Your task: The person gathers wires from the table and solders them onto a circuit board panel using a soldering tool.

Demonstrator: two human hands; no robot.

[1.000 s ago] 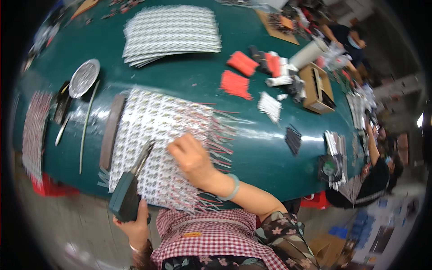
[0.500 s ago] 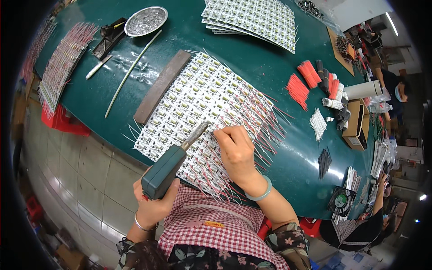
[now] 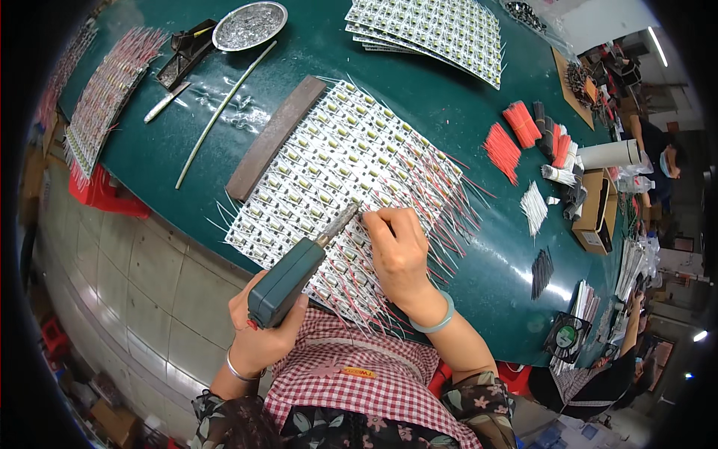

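Note:
My left hand is wrapped round the handle of a dark green soldering gun. Its metal tip points up and right, down at a large panel of small white circuit boards. Just right of the tip, my right hand pinches its thumb and forefinger together over the panel; whatever lies between the fingertips is hidden. Many red and white wires stick out along the panel's right and lower parts. A dark, flat bar lies along the panel's upper left edge.
Stacked panels lie at the far side, and a metal bowl of silvery bits at the far left. Bundles of red wire, white wire and a cardboard box are on the right. Another person is at the right edge.
The soldering gun has moved a little right and up, its tip now closer to my right fingertips. My right hand has stayed pinched. The whole view has shifted slightly.

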